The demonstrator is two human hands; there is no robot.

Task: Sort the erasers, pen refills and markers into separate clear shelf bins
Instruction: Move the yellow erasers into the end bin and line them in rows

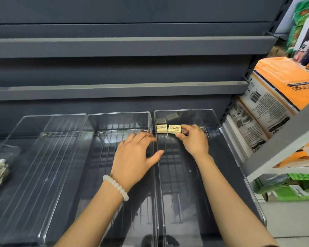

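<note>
Right hand (194, 139) was inside the right-most clear bin (239, 168), thumb and fingertips pinching the right end of a cream eraser (174, 129). The other fingers were curled in loosely. That eraser sat at the back of the bin, just beside a second cream eraser (161, 128) on its left; whether the two touched, hard to tell. Both were small rectangular blocks with printed paper-like labels on top, matte.

Left hand (134, 155) was over the middle bin (103, 157), palm down, fingers spread and relaxed, holding nothing. Its fingertips and thumb were at the wall shared with the right bin; actual contact unclear. A bracelet (116, 187) of pale, glossy round beads was on the left wrist.

Three bins stood side by side on a dark grey metal shelf (114, 91): transparent hard plastic, rounded corners, ribbed floors, glare on the walls. The left bin (25, 157) and middle bin showed nothing inside.

Far left, a smaller clear tray (11, 154) held a heap of cream and white stationery pieces, too blurred to tell apart. To the right, orange and white plastic-wrapped packs (278, 93) were stacked on a neighbouring shelf.
</note>
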